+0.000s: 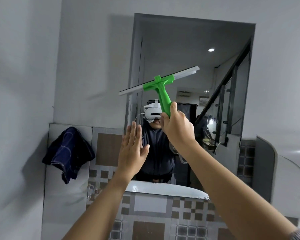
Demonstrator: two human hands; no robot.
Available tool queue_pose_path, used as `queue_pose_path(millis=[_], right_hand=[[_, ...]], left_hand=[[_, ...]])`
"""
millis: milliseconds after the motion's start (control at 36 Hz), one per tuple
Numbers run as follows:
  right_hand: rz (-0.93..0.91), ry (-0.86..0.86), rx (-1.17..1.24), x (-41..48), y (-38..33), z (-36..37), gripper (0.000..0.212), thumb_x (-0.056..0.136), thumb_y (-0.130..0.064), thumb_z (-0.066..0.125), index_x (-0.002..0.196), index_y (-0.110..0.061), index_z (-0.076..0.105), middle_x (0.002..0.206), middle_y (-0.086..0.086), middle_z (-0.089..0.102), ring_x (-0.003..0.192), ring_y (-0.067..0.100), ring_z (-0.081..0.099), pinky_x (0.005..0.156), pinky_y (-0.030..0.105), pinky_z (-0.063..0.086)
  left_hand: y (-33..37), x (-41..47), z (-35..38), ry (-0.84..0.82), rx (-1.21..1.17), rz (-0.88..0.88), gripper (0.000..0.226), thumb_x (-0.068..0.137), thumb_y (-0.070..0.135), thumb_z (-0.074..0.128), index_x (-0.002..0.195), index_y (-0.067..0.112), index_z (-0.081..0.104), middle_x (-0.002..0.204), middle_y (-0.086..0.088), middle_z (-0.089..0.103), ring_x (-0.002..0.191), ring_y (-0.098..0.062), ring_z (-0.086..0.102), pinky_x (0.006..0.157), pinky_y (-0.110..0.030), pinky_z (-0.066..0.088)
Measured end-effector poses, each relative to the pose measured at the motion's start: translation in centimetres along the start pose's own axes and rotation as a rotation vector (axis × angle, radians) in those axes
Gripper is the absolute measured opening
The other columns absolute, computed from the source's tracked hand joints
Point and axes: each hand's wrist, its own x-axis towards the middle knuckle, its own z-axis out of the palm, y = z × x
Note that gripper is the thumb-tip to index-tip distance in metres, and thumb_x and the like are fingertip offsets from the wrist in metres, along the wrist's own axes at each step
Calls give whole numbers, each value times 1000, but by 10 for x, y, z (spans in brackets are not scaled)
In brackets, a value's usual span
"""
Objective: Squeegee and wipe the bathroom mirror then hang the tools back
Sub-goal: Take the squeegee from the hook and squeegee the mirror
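The rectangular bathroom mirror (194,54) hangs on the grey wall straight ahead. My right hand (177,126) is shut on the handle of a green squeegee (160,87). Its silver blade is tilted, left end low and right end high, across the mirror's left middle. My left hand (132,148) is open with flat fingers, raised at the mirror's lower left edge; I cannot tell whether it touches the glass. A dark blue checked cloth (68,152) hangs on the tiled wall to the left of the mirror.
A white basin rim (164,188) sits below the mirror against brown and grey patterned tiles (109,148). A curved glass shelf (287,172) juts out at the right. The mirror reflects a person in a headset and a staircase.
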Motion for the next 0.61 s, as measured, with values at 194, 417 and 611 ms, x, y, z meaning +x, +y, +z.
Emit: queue_pose_path(millis=[194, 417, 611], right_hand=[[-114, -31, -134, 5, 26, -23, 51, 97, -32, 37, 141, -8, 25, 101, 14, 63, 82, 35, 63, 63, 41, 51], [-188, -56, -296, 14, 49, -54, 50, 97, -33, 37, 143, -15, 25, 105, 14, 62, 88, 34, 62, 65, 35, 41], [-190, -30, -359, 11, 79, -71, 47, 95, -38, 38, 138, -19, 30, 106, 10, 62, 88, 32, 61, 64, 33, 36]], left_hand=[[4, -5, 3, -10, -2, -35, 78, 92, 35, 51, 147, 16, -1, 155, -1, -10, 142, -15, -13, 114, -32, -4], [6, -9, 5, -8, -2, -46, 79, 91, 34, 53, 145, 15, -3, 153, -1, -11, 142, -18, -10, 114, -36, -2], [5, -9, 6, 2, 7, -48, 81, 90, 34, 54, 146, 13, -1, 154, -5, -7, 142, -21, -8, 115, -39, 2]])
